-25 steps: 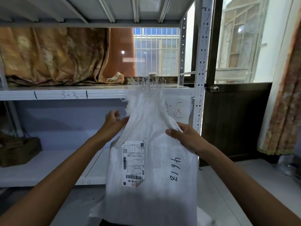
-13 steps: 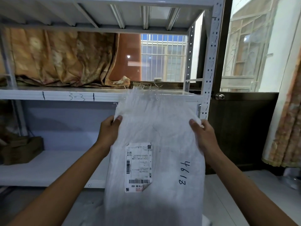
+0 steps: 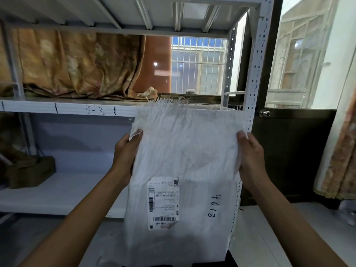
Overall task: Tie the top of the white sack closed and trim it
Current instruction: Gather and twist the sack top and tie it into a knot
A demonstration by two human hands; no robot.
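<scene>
Standing upright before the metal shelving (image 3: 252,74), the white sack (image 3: 183,160) is pinched at its upper side edges by the left hand (image 3: 125,157) and the right hand (image 3: 250,157), thumbs (image 3: 242,135) clamped over the cloth, apparently so that the frayed top (image 3: 185,107) is spread flat for gathering and tying.

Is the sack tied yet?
Not tied. The sack is spread wide, left hand and right hand gripping its sides, frayed top loose.
</scene>
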